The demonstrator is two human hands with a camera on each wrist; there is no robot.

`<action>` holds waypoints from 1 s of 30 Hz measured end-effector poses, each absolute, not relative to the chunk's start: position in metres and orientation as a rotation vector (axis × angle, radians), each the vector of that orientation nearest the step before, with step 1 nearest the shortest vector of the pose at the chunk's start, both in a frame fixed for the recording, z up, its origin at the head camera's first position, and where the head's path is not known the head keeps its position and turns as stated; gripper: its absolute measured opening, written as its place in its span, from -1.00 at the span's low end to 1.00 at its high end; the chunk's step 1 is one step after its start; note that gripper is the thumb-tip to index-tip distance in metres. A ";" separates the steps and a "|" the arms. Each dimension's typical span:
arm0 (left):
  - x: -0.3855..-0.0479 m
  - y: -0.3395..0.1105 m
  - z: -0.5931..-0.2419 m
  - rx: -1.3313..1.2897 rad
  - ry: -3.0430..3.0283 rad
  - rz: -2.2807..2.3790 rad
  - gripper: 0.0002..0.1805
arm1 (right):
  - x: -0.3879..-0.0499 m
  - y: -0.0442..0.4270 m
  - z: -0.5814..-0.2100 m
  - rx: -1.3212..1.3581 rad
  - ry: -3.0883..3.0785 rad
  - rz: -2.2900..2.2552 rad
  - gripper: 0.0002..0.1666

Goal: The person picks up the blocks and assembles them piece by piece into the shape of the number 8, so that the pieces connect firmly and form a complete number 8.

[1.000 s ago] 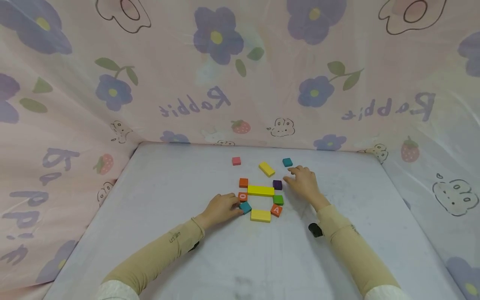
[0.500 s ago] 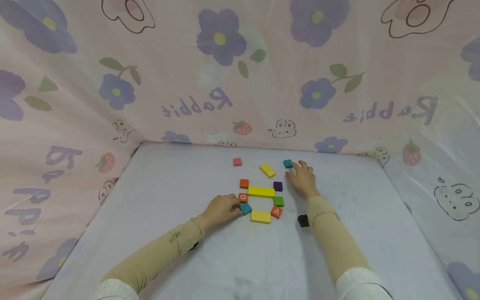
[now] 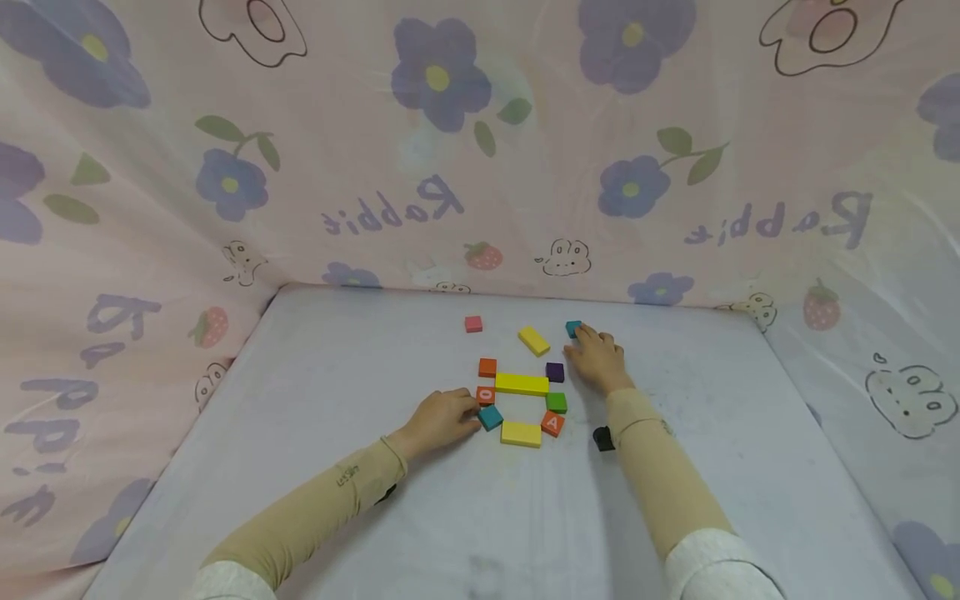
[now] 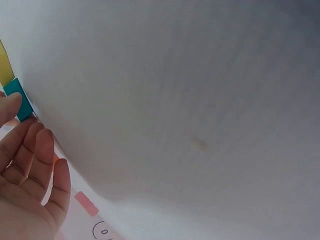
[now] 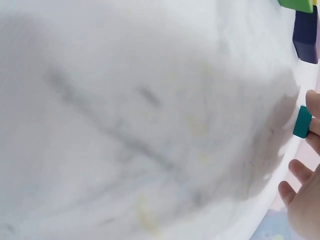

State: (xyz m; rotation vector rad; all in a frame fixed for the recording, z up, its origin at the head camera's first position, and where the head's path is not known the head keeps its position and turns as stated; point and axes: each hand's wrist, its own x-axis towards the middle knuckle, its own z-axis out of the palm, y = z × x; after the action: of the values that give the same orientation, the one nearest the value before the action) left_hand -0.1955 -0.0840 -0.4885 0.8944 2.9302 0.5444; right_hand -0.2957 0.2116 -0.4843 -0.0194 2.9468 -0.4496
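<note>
Beside a teal block [image 3: 491, 417] at the lower left of a block arrangement is my left hand [image 3: 441, 419]. Its fingers are relaxed, and in the left wrist view the thumb overlaps the teal block [image 4: 19, 99]; firm contact is unclear. My right hand [image 3: 597, 360] reaches a second teal block [image 3: 573, 328] at the back right. Its forefinger covers part of that block, while the thumb lies apart, nearer to me. In the right wrist view, this teal block [image 5: 302, 121] shows just in front of the fingers.
Long yellow [image 3: 522, 383], shorter yellow [image 3: 521, 433], orange [image 3: 487, 367], orange "O" [image 3: 485, 395], orange "A" [image 3: 552, 423], green [image 3: 557, 402] and purple [image 3: 555, 372] blocks form the arrangement. Behind lie a pink block [image 3: 473, 323] and a slanted yellow block [image 3: 534, 340].
My right hand has moved left and away from me, with its fingers now over the back teal block. My left hand has drawn back slightly from its teal block, which stays put.
</note>
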 end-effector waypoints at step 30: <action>-0.197 -0.096 -0.475 0.856 2.823 0.631 -0.75 | -0.274 0.205 -0.477 -0.366 2.909 -0.458 -0.39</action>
State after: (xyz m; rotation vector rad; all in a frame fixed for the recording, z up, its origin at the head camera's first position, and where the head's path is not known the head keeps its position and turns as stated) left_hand -0.1968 -0.0956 -0.4753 0.8564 2.8226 0.6311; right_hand -0.2740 0.2048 -0.4771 -0.3661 2.9090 -0.4575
